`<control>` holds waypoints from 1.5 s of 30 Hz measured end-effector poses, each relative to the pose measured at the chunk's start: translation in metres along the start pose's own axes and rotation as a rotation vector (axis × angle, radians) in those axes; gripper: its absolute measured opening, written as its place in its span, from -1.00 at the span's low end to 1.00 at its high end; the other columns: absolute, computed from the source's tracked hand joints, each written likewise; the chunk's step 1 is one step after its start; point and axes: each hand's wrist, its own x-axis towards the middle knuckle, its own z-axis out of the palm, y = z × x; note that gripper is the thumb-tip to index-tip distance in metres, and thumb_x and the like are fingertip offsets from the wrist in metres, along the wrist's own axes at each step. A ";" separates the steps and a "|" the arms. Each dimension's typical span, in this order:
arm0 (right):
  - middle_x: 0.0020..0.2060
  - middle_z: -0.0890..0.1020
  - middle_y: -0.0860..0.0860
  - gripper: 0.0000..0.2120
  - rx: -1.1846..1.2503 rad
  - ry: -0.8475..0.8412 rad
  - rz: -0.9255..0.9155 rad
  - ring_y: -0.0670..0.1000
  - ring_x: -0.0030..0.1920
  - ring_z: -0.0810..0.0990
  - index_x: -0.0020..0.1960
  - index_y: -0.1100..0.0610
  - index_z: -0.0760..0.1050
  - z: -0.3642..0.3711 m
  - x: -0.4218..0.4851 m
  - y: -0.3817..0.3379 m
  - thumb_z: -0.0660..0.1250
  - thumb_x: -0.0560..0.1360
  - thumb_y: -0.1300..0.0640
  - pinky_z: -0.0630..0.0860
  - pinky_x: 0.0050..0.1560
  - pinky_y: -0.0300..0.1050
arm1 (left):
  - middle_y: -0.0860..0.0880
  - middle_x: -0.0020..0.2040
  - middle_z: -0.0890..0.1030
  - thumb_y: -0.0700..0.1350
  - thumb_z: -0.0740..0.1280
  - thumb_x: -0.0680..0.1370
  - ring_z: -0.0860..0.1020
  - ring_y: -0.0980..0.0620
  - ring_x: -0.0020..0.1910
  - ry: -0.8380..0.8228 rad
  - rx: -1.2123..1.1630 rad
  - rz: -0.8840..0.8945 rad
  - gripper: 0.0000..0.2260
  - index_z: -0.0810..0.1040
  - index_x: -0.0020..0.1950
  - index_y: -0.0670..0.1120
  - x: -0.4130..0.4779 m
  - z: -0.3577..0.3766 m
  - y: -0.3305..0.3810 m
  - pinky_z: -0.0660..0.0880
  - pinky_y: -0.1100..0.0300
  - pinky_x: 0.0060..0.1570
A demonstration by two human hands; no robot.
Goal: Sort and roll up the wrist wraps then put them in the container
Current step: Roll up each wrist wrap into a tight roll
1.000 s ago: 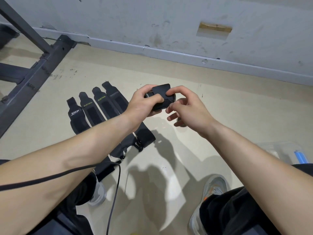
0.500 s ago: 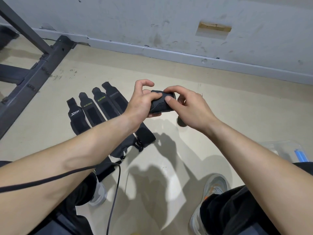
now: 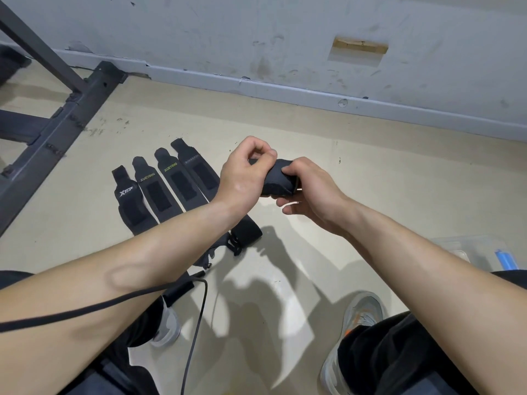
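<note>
Wrist wraps (image 3: 159, 192): four lie flat on the floor (image 3: 399, 181), side by side, just right of the metal frame (image 3: 57, 124). Far ends fan toward the wall (image 3: 256, 38). Leftmost is printed XTEP, the next two XUEYING, and the fourth's lettering is too faint to read. Near ends run under the left forearm.
cable (image 3: 196, 323): black, crosses over the left forearm, then drops toward the bottom edge beside the left shoe (image 3: 168, 329).
left hand (image 3: 242, 175): raised above the floor, just right of the flat row. Fingers curled, thumb and fingertips pinching the upper left end of the rolled wrap (image 3: 278, 179).
rolled wrap: black, a tight bundle off the floor, held between both hands.
right hand (image 3: 313, 192): thumb lies over the top of the roll, fingers curl underneath, gripping its right end.
hands: together, both clamped on the same roll.
right shoe (image 3: 356, 323): grey with orange marks, on the floor below the right forearm.
container (image 3: 470, 249): clear plastic, on the floor at the right edge, well apart from the hands, partly hidden by the right forearm. A blue item (image 3: 506, 259) shows at its right side; cannot tell what else it holds.
</note>
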 end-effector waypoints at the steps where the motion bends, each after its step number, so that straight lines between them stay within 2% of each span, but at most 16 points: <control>1: -0.15 0.63 0.14 -0.78 -0.006 -0.003 0.006 0.06 -0.30 0.57 0.13 0.15 0.42 0.001 0.000 0.000 0.18 0.62 0.02 0.51 -0.19 -0.02 | 0.13 -0.28 0.52 -0.14 0.33 0.62 0.53 0.11 -0.30 0.009 0.023 0.013 -0.88 0.53 -0.11 0.02 -0.001 0.001 -0.001 0.54 0.15 -0.31; 4: -0.18 0.64 0.11 -0.57 -0.092 0.040 -0.043 0.03 -0.35 0.54 0.12 0.14 0.42 0.005 -0.003 0.001 0.20 0.59 -0.23 0.49 -0.26 -0.05 | 0.08 -0.24 0.55 -0.15 0.30 0.63 0.57 0.01 -0.26 0.002 0.032 0.020 -0.92 0.50 -0.05 -0.01 -0.003 0.002 0.001 0.60 0.02 -0.29; 8: -0.19 0.62 0.06 -0.67 -0.202 0.224 -0.155 0.04 -0.31 0.51 -0.04 0.05 0.37 0.012 -0.009 0.007 0.17 0.60 -0.22 0.45 -0.20 0.01 | 0.09 -0.18 0.60 -0.14 0.28 0.64 0.59 0.04 -0.23 -0.004 0.031 0.028 -0.93 0.50 0.10 0.01 -0.011 0.007 0.005 0.59 0.08 -0.30; 10: -0.22 0.56 -0.02 -0.66 -0.186 0.280 -0.182 0.05 -0.27 0.48 -0.08 0.04 0.34 0.013 -0.012 0.007 0.18 0.56 -0.25 0.41 -0.17 0.02 | 0.06 -0.21 0.61 -0.03 0.30 0.64 0.59 0.05 -0.24 -0.028 0.047 0.036 -0.92 0.56 0.01 0.01 -0.014 0.007 0.008 0.60 0.07 -0.25; 12: -0.28 0.51 -0.08 -0.66 -0.122 0.314 -0.189 0.03 -0.29 0.45 -0.12 0.04 0.32 0.012 -0.015 0.007 0.23 0.56 -0.23 0.37 -0.19 0.01 | 0.03 -0.29 0.62 0.10 0.32 0.62 0.63 -0.01 -0.30 -0.074 0.121 0.043 -0.79 0.59 -0.08 0.00 -0.018 0.007 0.009 0.63 0.01 -0.28; 14: -0.29 0.54 -0.03 -0.66 -0.088 0.296 -0.162 0.02 -0.34 0.47 -0.11 0.06 0.33 0.011 -0.020 0.005 0.23 0.61 -0.20 0.39 -0.23 -0.02 | -0.03 -0.35 0.57 0.11 0.29 0.63 0.61 -0.14 -0.36 -0.076 0.175 0.045 -0.74 0.57 -0.15 -0.01 -0.020 0.005 0.009 0.62 -0.10 -0.33; 17: -0.17 0.62 0.03 -0.59 -0.255 0.262 -0.059 0.08 -0.29 0.60 0.00 0.09 0.42 0.010 -0.025 0.002 0.10 0.64 -0.26 0.53 -0.26 -0.04 | -0.13 -0.27 0.55 0.06 0.22 0.59 0.54 -0.19 -0.28 -0.047 0.233 0.032 -0.73 0.52 -0.20 -0.06 -0.017 0.003 0.004 0.59 -0.20 -0.24; 19: -0.06 0.63 0.04 -0.57 -0.322 0.314 -0.037 0.12 -0.21 0.68 0.05 0.10 0.48 0.014 -0.021 0.002 0.08 0.61 -0.25 0.65 -0.23 0.03 | -0.09 -0.25 0.57 0.04 0.19 0.55 0.53 -0.15 -0.27 -0.041 0.259 0.012 -0.76 0.54 -0.20 -0.04 -0.015 0.002 0.003 0.58 -0.16 -0.23; 21: -0.06 0.64 0.09 -0.60 -0.189 0.329 -0.074 0.10 -0.34 0.67 0.04 0.18 0.48 0.021 -0.016 0.003 0.13 0.62 -0.16 0.63 -0.35 0.00 | -0.04 -0.26 0.59 0.03 0.18 0.54 0.56 -0.16 -0.23 -0.036 0.294 0.011 -0.77 0.56 -0.19 -0.01 -0.011 0.001 0.004 0.56 -0.11 -0.23; 24: -0.21 0.60 0.14 -0.65 -0.148 0.382 -0.154 0.09 -0.53 0.54 -0.08 0.31 0.41 0.025 -0.003 0.008 0.14 0.61 0.00 0.51 -0.47 -0.04 | -0.12 -0.23 0.61 0.03 0.19 0.57 0.57 -0.15 -0.33 -0.055 0.289 -0.041 -0.76 0.55 -0.19 -0.03 -0.002 0.001 0.002 0.57 -0.10 -0.28; 28: -0.25 0.58 0.15 -0.74 -0.030 0.365 -0.047 0.07 -0.56 0.49 -0.15 0.22 0.44 0.020 0.020 0.029 0.12 0.60 0.08 0.42 -0.50 -0.14 | 0.03 -0.18 0.65 0.25 0.22 0.52 0.65 -0.10 -0.14 -0.133 0.332 -0.076 -0.77 0.56 -0.08 0.15 0.007 0.006 -0.017 0.63 -0.15 -0.09; 31: -0.24 0.60 0.19 -0.63 0.140 0.273 0.125 0.08 -0.53 0.47 0.07 0.32 0.55 0.019 0.032 0.047 0.08 0.59 0.09 0.43 -0.48 -0.16 | 0.01 -0.18 0.66 0.06 0.32 0.58 0.62 0.02 -0.17 -0.162 0.329 -0.066 -0.87 0.60 -0.12 0.10 0.010 0.014 -0.042 0.63 0.07 -0.17; 33: -0.25 0.64 0.17 -0.60 0.135 0.222 0.235 0.08 -0.50 0.55 0.10 0.26 0.57 0.019 0.038 0.059 0.04 0.60 0.05 0.49 -0.45 -0.16 | 0.03 -0.20 0.66 -0.05 0.30 0.58 0.59 0.06 -0.17 -0.126 0.350 -0.071 -0.83 0.62 -0.17 0.04 0.013 0.018 -0.061 0.52 0.20 -0.19; 38: 0.04 0.61 0.07 -0.80 0.026 0.253 0.201 0.12 -0.18 0.67 0.12 0.03 0.44 0.011 0.058 0.095 0.10 0.62 0.00 0.60 -0.36 -0.05 | 0.05 -0.19 0.67 -0.11 0.22 0.54 0.63 -0.09 -0.10 -0.092 0.280 -0.285 -0.76 0.66 -0.21 0.00 0.023 0.037 -0.112 0.59 -0.02 -0.18; 42: 0.03 0.63 0.00 -0.87 -0.024 0.145 0.052 0.09 -0.09 0.68 0.10 -0.08 0.48 0.000 0.074 0.139 0.22 0.58 -0.01 0.62 -0.19 -0.01 | -0.05 -0.11 0.62 -0.14 0.20 0.57 0.59 -0.15 -0.25 -0.023 0.151 -0.513 -0.83 0.58 -0.08 -0.04 0.034 0.053 -0.150 0.60 0.03 -0.30; 45: -0.02 0.60 0.01 -0.76 -0.028 0.086 0.076 0.09 -0.12 0.66 0.22 0.03 0.47 -0.012 0.087 0.170 0.33 0.56 0.11 0.58 -0.13 -0.05 | -0.16 -0.06 0.62 -0.10 0.21 0.59 0.59 -0.16 -0.29 -0.102 0.111 -0.643 -0.85 0.55 0.03 -0.11 0.041 0.064 -0.178 0.53 0.16 -0.45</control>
